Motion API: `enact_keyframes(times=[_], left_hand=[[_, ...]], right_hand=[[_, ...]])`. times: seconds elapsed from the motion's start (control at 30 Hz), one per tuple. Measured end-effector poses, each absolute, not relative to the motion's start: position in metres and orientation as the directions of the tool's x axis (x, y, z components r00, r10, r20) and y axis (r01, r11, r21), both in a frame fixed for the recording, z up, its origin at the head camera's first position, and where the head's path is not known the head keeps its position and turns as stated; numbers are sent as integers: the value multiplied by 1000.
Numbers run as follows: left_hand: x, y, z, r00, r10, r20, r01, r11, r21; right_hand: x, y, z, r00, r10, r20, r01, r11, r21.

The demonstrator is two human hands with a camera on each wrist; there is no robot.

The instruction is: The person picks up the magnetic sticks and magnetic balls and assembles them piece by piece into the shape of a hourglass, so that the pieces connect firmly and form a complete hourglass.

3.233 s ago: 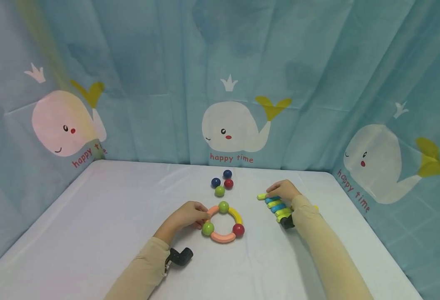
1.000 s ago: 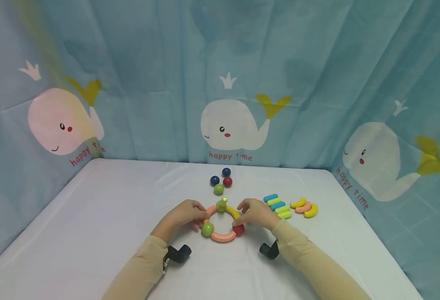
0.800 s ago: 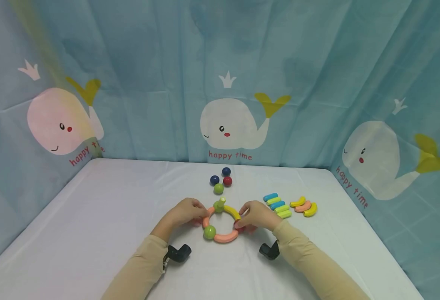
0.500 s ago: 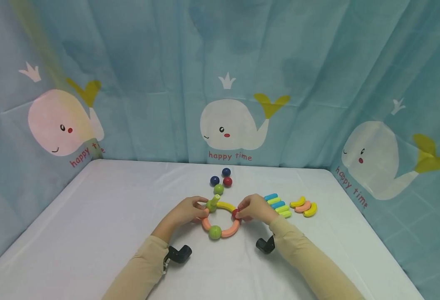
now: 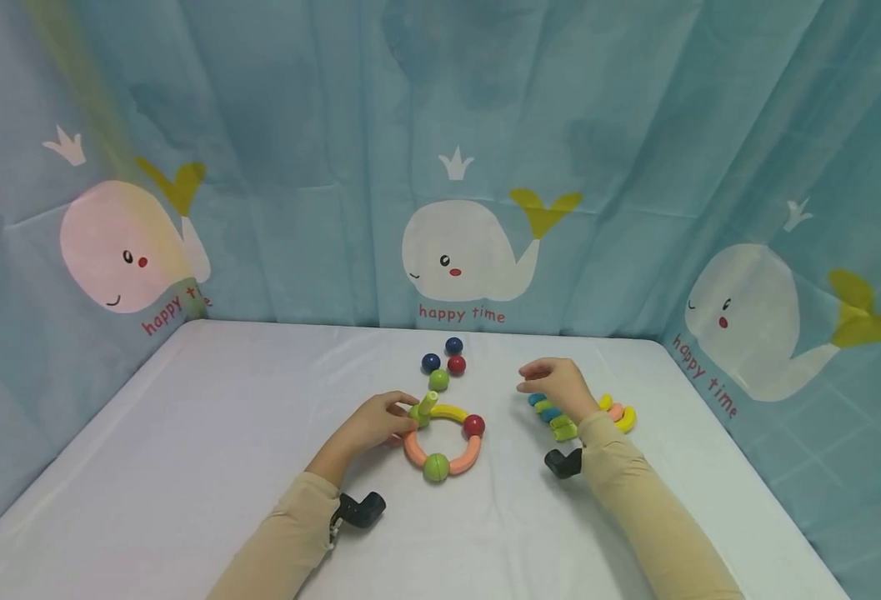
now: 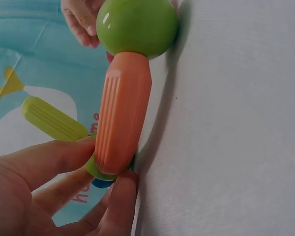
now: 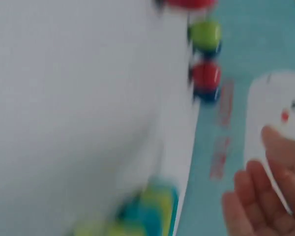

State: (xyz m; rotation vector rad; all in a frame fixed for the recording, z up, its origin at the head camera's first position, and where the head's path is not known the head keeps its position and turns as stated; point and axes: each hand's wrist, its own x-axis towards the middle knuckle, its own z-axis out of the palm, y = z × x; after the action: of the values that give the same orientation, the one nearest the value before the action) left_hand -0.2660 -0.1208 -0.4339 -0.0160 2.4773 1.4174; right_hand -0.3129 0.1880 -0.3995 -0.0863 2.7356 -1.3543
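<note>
A ring of balls and curved rods lies mid-table. Its parts are a yellow curved rod, a red ball, an orange curved rod, a green ball, and a left orange rod. A straight yellow-green rod sticks up, tilted, from the upper-left green ball. My left hand pinches the left orange rod near that ball, partly hiding both. My right hand hovers over the straight blue and yellow-green rods, holding nothing, fingers loosely bent.
Beyond the ring, loose balls sit together: a red ball, a green ball and two blue ones. Yellow and orange curved rods lie right of the straight ones, partly behind my right wrist. A whale-print curtain surrounds the table.
My right hand brought a yellow-green rod from the pile to the upper green ball, then held the red ball as the ring turned. It has let go and moved back over the straight rods.
</note>
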Motion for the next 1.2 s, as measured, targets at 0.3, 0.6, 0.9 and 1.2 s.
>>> enact_keyframes(times=[0.3, 0.6, 0.9, 1.2], left_hand=[[-268, -122, -437, -958, 135, -254, -155, 502, 851], [-267, -123, -438, -954, 143, -263, -156, 512, 845], [-266, -122, -438, -956, 136, -260, -154, 522, 839], [-266, -122, -436, -955, 129, -266, -164, 517, 840]], right_hand=[[-327, 229, -409, -984, -115, -133, 35, 613, -789], [-332, 233, -412, -969, -62, -240, 151, 623, -768], [-336, 236, -417, -965, -62, -257, 158, 641, -751], [-345, 233, -420, -955, -96, -282, 150, 664, -733]])
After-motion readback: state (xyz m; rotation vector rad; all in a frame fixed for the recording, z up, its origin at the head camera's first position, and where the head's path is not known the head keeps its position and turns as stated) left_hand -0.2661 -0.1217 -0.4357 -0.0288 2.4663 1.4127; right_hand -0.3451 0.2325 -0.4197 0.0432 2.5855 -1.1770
